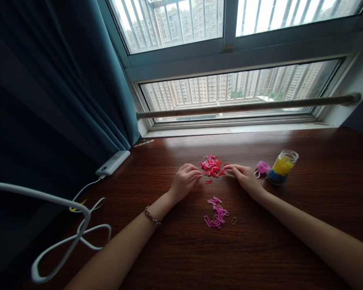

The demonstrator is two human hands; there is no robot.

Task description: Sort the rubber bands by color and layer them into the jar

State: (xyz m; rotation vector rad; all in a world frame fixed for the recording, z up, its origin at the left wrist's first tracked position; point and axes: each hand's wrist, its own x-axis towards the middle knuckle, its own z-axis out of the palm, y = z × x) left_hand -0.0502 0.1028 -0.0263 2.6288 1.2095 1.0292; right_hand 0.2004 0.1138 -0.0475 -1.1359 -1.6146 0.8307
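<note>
A heap of small red and pink plastic loops (211, 166), shaped like tiny safety pins, lies on the dark wooden table (157, 245). My left hand (185, 182) rests at the heap's left edge, fingers curled and close together; whatever is between the tips is hidden. From the other side, my right hand (243, 176) reaches to the heap's right edge, thumb and forefinger together among red loops, too small to make out a grip. One red loop (209, 181) lies just in front of the heap. Nearer me is a looser group of purple-pink loops (219, 213), with a single pale loop (234, 220) beside it.
Right of my right hand stand an open glass jar (282, 167) with yellow and blue contents and a pink lid (263, 166). At left are a white power bank (113, 162), looped white cable (87, 217) and blue curtain (109, 80). A window with a rail (248, 108) closes the back.
</note>
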